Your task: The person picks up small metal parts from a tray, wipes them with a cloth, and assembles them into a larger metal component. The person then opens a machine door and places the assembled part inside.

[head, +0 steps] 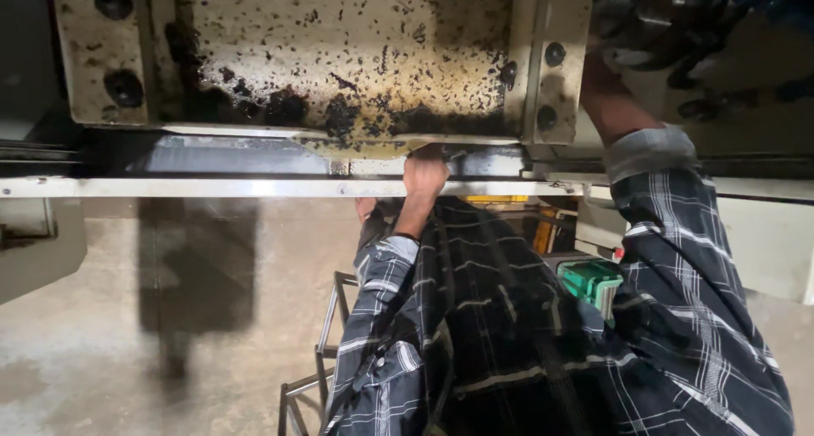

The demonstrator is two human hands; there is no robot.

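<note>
The left hand point(425, 175) was closed on the metal rail point(254, 187) below the grimy machine plate point(339, 54) — oily residue might cause slippage. The right hand point(627, 50), raised, gripped unclear — cannot tell.

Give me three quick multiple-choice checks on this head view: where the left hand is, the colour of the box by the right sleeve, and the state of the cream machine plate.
1. Where is the left hand?
A. at the bright metal rail below the plate
B. flat on the floor
C. inside the green box

2. What colour is the box beside the right sleeve?
A. red
B. green
C. white

3. What state is the cream machine plate in?
A. freshly clean
B. wrapped in plastic
C. spattered with dark grime

Answers: 1 A, its fingers curl at the rail edge. 2 B, its top reads green. 3 C, black specks and clumps cover the plate, thickest along its lower edge.
</note>
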